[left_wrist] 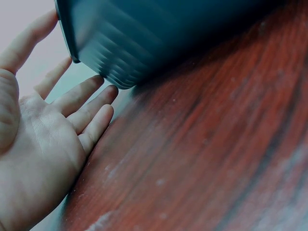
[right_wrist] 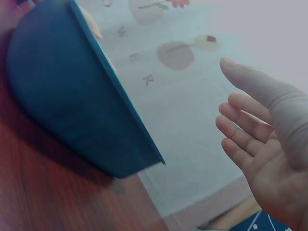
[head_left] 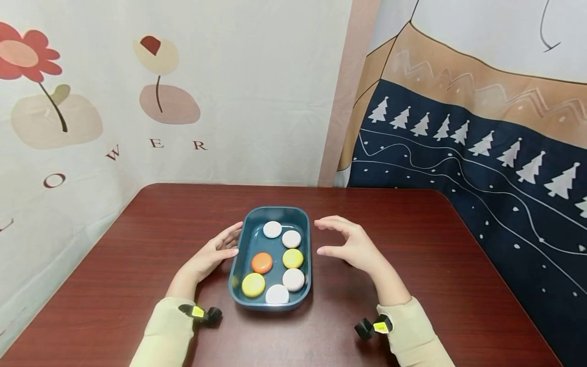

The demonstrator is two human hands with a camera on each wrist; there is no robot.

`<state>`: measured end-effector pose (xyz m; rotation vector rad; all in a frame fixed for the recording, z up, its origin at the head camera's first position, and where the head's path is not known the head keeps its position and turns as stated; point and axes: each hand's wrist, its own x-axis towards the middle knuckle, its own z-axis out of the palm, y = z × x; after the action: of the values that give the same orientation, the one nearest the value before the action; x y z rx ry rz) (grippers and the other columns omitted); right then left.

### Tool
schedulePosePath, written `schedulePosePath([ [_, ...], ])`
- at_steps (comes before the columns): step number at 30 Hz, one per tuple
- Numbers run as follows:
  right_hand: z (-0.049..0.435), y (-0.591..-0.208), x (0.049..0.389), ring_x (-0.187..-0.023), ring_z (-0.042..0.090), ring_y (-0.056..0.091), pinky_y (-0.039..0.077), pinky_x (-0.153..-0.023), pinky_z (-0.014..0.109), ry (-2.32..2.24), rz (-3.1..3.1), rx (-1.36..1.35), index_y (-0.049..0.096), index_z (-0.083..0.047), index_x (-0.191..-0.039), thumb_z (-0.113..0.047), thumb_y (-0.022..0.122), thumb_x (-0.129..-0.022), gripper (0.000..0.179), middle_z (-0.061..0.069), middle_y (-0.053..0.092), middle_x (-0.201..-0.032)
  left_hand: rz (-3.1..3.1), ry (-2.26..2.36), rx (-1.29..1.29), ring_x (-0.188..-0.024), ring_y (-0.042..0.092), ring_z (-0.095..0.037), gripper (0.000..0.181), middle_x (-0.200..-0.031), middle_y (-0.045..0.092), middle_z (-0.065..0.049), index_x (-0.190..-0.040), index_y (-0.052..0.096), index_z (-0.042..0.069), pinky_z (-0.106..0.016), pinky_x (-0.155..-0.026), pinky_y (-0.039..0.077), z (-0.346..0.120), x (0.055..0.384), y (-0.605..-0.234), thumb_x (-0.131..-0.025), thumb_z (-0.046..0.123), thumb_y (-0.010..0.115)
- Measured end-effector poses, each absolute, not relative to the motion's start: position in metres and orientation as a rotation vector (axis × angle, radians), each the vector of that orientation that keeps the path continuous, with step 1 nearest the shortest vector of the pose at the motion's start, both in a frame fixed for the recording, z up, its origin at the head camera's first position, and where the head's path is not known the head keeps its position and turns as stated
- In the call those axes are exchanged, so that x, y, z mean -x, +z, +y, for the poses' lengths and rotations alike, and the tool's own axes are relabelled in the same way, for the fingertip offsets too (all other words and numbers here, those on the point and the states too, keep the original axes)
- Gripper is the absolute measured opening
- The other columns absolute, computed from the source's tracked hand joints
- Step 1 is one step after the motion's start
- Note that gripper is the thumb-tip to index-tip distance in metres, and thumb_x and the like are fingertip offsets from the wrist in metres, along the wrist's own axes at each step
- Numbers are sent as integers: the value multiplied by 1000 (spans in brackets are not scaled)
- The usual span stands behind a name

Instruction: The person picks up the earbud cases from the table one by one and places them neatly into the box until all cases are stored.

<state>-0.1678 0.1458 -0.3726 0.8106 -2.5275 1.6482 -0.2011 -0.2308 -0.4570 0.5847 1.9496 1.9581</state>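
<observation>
A dark blue rectangular tray (head_left: 270, 208) with raised walls stands in the middle of the table in the head view. Several round, smooth discs lie flat in it: an orange disc (head_left: 262, 263), a yellow disc (head_left: 292, 258), another yellow disc (head_left: 254, 285), and white discs such as the white disc (head_left: 272, 229). My left hand (head_left: 214, 255) is at the tray's left side, thumb and fingertips touching its wall; the left wrist view shows the fingers spread and nearly straight. To the right, my right hand (head_left: 350, 244) hovers apart from the tray, fingers relaxed, holding nothing.
The tray stands on a reddish-brown wooden table (head_left: 183, 214) with rounded far corners. Behind it hang a pale cloth (head_left: 257, 102) with flower prints and a navy and tan cloth (head_left: 458, 168) with tree prints. Each wrist carries a small black camera (head_left: 212, 316).
</observation>
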Motion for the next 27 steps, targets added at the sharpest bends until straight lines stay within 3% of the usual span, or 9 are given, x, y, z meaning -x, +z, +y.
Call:
schedulePosePath([
  [5,157,-368,169,-120,23,50,31,-105,50,1669,-2558,-778,61,-8,-128,-4,79,-78,54,6,57,-128,1948,1960,-588,-135,31,-28,70,-153,22,-22,-152,19,5,-21,-98,37,-230,201,-457,-92,0,55],
  [10,164,-353,162,-120,27,50,33,-105,49,1671,-2580,-773,59,-1,-128,-2,76,-79,52,11,57,-128,1947,1961,-593,-135,30,-29,70,-153,22,-22,-152,19,5,-21,-98,37,-230,200,-456,-92,0,55],
  [14,171,-355,163,-123,28,48,33,-104,49,1667,-2613,-763,58,-2,-130,-4,76,-80,53,11,56,-130,1947,1961,-591,-135,31,-29,70,-153,22,-22,-152,19,5,-21,-98,37,-230,200,-455,-92,-1,55],
  [21,191,-391,186,-125,25,45,31,-103,57,1692,-2636,-782,59,-14,-131,-10,79,-79,56,2,55,-132,1942,1964,-580,-136,30,-30,72,-153,22,-22,-152,19,6,-21,-98,37,-229,199,-454,-92,2,57],
  [27,199,-396,188,-124,28,45,30,-102,59,1711,-2653,-795,58,-10,-131,-10,79,-79,56,3,56,-131,1939,1965,-583,-137,26,-35,71,-153,22,-22,-152,20,6,-21,-98,37,-230,199,-455,-92,2,57],
])
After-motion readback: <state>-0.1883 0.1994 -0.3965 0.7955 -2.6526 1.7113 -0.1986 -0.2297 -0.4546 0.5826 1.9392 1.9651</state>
